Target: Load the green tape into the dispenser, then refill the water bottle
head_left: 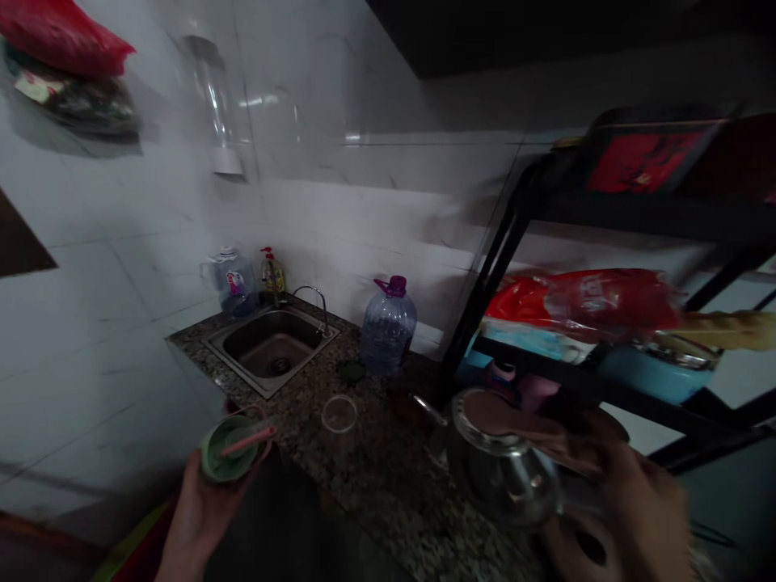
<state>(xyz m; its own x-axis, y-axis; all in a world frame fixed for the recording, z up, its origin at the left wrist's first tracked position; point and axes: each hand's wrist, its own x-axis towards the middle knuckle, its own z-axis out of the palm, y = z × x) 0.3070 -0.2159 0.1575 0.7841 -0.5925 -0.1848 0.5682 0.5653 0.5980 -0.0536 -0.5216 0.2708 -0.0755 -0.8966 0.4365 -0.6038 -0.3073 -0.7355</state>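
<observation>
My left hand [203, 509] grips a green cup [227, 449] with a pink straw or spoon [248, 440] lying across its top. At the right, my right hand [646, 509] is blurred and closes over the top of a stainless steel kettle [503, 477], whose spout points left. A brown shape across the kettle's top may be fingers or a cloth, but the blur hides it. The kettle is above the speckled granite counter [388, 477], and an empty-looking clear glass [338, 424] stands just left of it.
A steel sink [239, 356] with a curved tap [318, 303] is set in the counter. A large plastic water bottle [388, 327] with a purple cap, a jug and a soap bottle stand behind. A black shelf rack [485, 283] holding red bags and a blue pot rises at the right.
</observation>
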